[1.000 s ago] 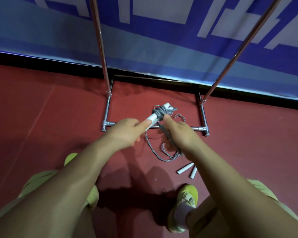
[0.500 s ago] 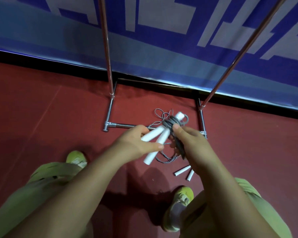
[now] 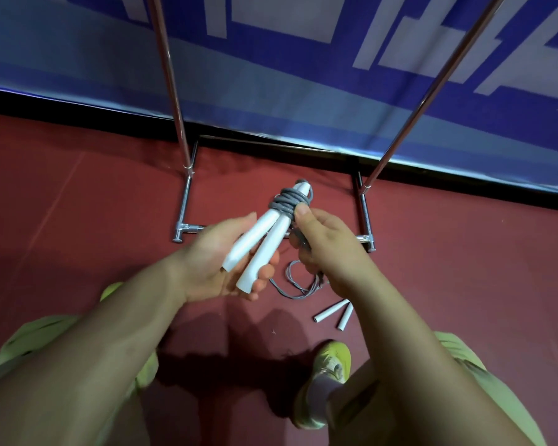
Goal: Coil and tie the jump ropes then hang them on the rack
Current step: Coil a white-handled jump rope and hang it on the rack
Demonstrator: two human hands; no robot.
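Red floor, blue-and-white banner, yellow-green shoe

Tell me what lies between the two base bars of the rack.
In the head view, only bare red floor shows between the base bars, behind the held jump rope.

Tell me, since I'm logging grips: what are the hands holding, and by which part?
Left hand holds the jump rope's two white handles by their lower ends; right hand pinches the grey cord wound round their tops.
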